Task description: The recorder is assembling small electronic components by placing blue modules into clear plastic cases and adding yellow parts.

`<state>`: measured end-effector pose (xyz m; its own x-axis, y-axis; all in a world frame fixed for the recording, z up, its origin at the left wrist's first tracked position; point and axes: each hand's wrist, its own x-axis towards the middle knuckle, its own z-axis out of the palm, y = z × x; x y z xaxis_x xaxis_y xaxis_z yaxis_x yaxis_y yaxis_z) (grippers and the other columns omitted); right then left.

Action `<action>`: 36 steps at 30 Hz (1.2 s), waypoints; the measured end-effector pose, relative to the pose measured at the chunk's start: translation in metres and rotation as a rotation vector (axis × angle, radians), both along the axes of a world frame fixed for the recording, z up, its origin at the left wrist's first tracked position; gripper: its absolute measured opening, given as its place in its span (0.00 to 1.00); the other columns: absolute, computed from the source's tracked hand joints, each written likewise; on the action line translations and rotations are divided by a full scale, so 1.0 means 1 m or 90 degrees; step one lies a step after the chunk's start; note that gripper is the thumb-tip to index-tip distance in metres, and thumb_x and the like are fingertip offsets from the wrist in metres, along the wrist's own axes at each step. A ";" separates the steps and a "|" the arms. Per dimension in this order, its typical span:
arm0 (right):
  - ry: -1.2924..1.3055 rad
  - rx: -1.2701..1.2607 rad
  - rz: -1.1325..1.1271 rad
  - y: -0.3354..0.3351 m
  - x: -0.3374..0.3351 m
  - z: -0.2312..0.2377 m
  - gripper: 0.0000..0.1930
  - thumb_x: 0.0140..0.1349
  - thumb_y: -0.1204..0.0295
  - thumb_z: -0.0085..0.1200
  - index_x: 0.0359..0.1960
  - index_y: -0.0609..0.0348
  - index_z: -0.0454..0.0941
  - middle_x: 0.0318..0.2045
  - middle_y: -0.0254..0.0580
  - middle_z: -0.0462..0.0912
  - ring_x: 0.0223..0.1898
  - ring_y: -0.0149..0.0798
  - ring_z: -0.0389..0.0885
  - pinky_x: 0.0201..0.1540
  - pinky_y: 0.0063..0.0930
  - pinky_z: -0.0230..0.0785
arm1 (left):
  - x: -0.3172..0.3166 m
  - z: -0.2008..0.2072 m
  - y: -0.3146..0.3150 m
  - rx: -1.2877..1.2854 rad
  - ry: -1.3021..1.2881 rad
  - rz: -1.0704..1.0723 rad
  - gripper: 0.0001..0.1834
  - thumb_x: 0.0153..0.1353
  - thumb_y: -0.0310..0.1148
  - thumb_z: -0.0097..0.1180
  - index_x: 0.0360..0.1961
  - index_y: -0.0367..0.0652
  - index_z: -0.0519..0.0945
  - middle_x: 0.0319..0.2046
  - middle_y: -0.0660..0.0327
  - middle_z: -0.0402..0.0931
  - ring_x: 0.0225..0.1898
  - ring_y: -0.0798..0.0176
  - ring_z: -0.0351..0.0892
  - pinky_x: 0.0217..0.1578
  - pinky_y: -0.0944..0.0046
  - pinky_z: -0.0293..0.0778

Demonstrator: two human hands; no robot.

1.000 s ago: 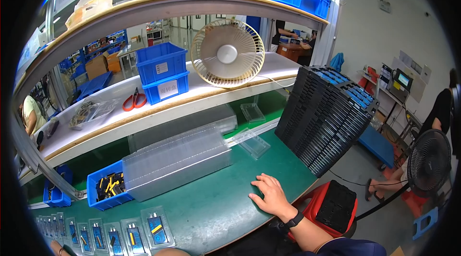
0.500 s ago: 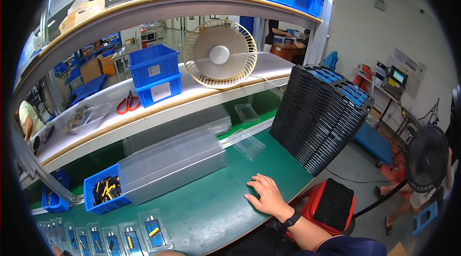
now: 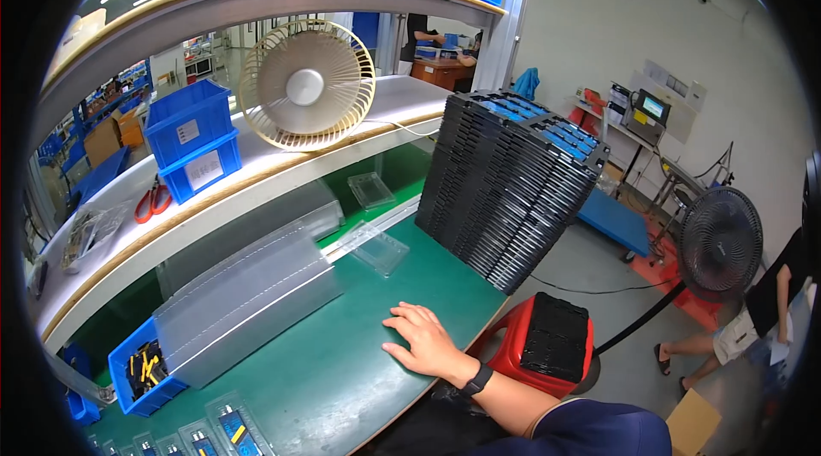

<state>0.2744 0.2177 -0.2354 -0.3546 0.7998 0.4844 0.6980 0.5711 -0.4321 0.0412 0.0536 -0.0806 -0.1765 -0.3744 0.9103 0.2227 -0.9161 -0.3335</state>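
My right hand (image 3: 419, 341) rests palm down on the green tabletop (image 3: 333, 370), fingers stretched out and holding nothing. A dark band circles its wrist. My left hand is out of the picture. Beyond my right hand, two clear plastic trays (image 3: 379, 248) lie near the far edge. To the left sits a long stack of clear plastic packaging (image 3: 248, 302), its end against a blue bin (image 3: 128, 396) of black and yellow pieces. A row of clear blister trays (image 3: 235, 432) with blue items runs along the lower left. A tall stack of black trays (image 3: 505, 182) stands at the right.
A red stool (image 3: 513, 345) with a black top stands beside the table's right edge. Farther right are a black floor fan (image 3: 721, 242) and a walking person (image 3: 761, 311). The shelf holds a round fan (image 3: 306, 87), blue bins (image 3: 192, 140) and red-handled scissors (image 3: 152, 202).
The view has turned to the right, so everything sits farther left in the picture. My right hand stays flat on the table. More of the person at the right shows.
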 end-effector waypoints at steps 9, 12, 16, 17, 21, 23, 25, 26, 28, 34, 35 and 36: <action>-0.014 -0.005 0.013 0.001 -0.001 0.000 0.21 0.59 0.60 0.62 0.51 0.58 0.78 0.56 0.52 0.75 0.63 0.57 0.69 0.64 0.49 0.60 | -0.002 -0.004 0.001 -0.023 0.015 -0.019 0.05 0.56 0.30 0.63 0.33 0.48 0.79 0.28 0.72 0.70 0.32 0.74 0.70 0.27 0.74 0.74; -0.015 -0.007 0.011 0.001 -0.001 0.000 0.21 0.59 0.61 0.63 0.51 0.57 0.78 0.56 0.52 0.75 0.63 0.57 0.69 0.64 0.49 0.60 | -0.002 -0.004 0.000 -0.028 0.020 -0.020 0.05 0.56 0.29 0.63 0.33 0.48 0.79 0.29 0.72 0.70 0.32 0.74 0.70 0.28 0.73 0.74; -0.013 -0.009 -0.001 0.001 -0.001 0.001 0.21 0.59 0.61 0.63 0.51 0.57 0.78 0.56 0.52 0.75 0.64 0.56 0.68 0.64 0.49 0.60 | -0.002 -0.004 0.001 -0.033 0.025 -0.022 0.05 0.56 0.29 0.62 0.33 0.47 0.79 0.29 0.72 0.71 0.33 0.73 0.71 0.28 0.73 0.75; -0.017 -0.014 0.008 0.001 -0.001 0.001 0.21 0.59 0.61 0.63 0.51 0.57 0.78 0.56 0.52 0.75 0.64 0.56 0.68 0.64 0.49 0.60 | -0.002 -0.004 0.001 -0.033 0.024 -0.022 0.05 0.56 0.29 0.62 0.33 0.47 0.79 0.29 0.71 0.71 0.33 0.73 0.71 0.28 0.73 0.75; -0.013 -0.013 0.011 0.001 -0.001 0.001 0.21 0.59 0.61 0.63 0.51 0.58 0.78 0.56 0.52 0.75 0.64 0.56 0.68 0.65 0.49 0.60 | -0.002 -0.004 0.001 -0.038 0.030 -0.025 0.05 0.55 0.28 0.62 0.33 0.47 0.79 0.29 0.71 0.71 0.33 0.73 0.72 0.28 0.72 0.75; -0.013 -0.012 0.012 0.001 -0.001 0.001 0.21 0.59 0.61 0.63 0.51 0.58 0.78 0.56 0.52 0.75 0.64 0.56 0.68 0.65 0.48 0.60 | -0.002 -0.004 0.001 -0.040 0.030 -0.025 0.05 0.55 0.28 0.62 0.33 0.46 0.79 0.30 0.71 0.71 0.33 0.73 0.72 0.29 0.72 0.75; -0.011 -0.014 0.000 0.001 -0.001 0.002 0.21 0.59 0.61 0.63 0.51 0.58 0.78 0.56 0.52 0.75 0.64 0.56 0.68 0.65 0.48 0.60 | -0.002 -0.004 0.001 -0.040 0.033 -0.026 0.05 0.55 0.27 0.62 0.33 0.46 0.79 0.30 0.71 0.72 0.33 0.73 0.72 0.29 0.72 0.75; -0.014 -0.013 0.012 0.001 -0.001 0.002 0.21 0.59 0.61 0.63 0.51 0.58 0.78 0.56 0.52 0.75 0.64 0.56 0.68 0.65 0.48 0.60 | -0.002 -0.004 0.001 -0.040 0.033 -0.027 0.05 0.55 0.27 0.62 0.33 0.46 0.79 0.30 0.71 0.72 0.33 0.73 0.72 0.29 0.72 0.75; -0.008 -0.015 0.004 0.000 -0.001 0.003 0.21 0.59 0.62 0.62 0.51 0.59 0.78 0.56 0.53 0.75 0.64 0.55 0.68 0.67 0.51 0.58 | -0.002 -0.004 0.002 -0.040 0.034 -0.028 0.05 0.55 0.27 0.62 0.33 0.46 0.79 0.30 0.71 0.72 0.34 0.73 0.72 0.29 0.72 0.75; -0.018 -0.010 -0.004 0.001 -0.001 0.002 0.21 0.59 0.61 0.63 0.51 0.57 0.78 0.56 0.52 0.75 0.64 0.56 0.68 0.65 0.48 0.60 | -0.002 -0.004 0.002 -0.043 0.036 -0.030 0.06 0.54 0.26 0.62 0.33 0.45 0.80 0.31 0.71 0.73 0.34 0.73 0.73 0.30 0.71 0.76; -0.020 -0.007 0.009 0.001 -0.001 0.002 0.21 0.59 0.61 0.63 0.51 0.57 0.78 0.56 0.52 0.75 0.64 0.56 0.68 0.65 0.48 0.60 | -0.002 -0.004 0.002 -0.043 0.038 -0.030 0.06 0.54 0.25 0.62 0.33 0.45 0.80 0.31 0.71 0.73 0.34 0.73 0.73 0.30 0.71 0.76; -0.020 -0.008 0.008 0.001 -0.001 0.002 0.21 0.59 0.61 0.63 0.51 0.57 0.78 0.56 0.52 0.75 0.64 0.56 0.68 0.65 0.48 0.60 | -0.002 -0.004 0.002 -0.042 0.038 -0.030 0.06 0.54 0.25 0.62 0.33 0.45 0.80 0.31 0.70 0.73 0.34 0.73 0.73 0.30 0.71 0.76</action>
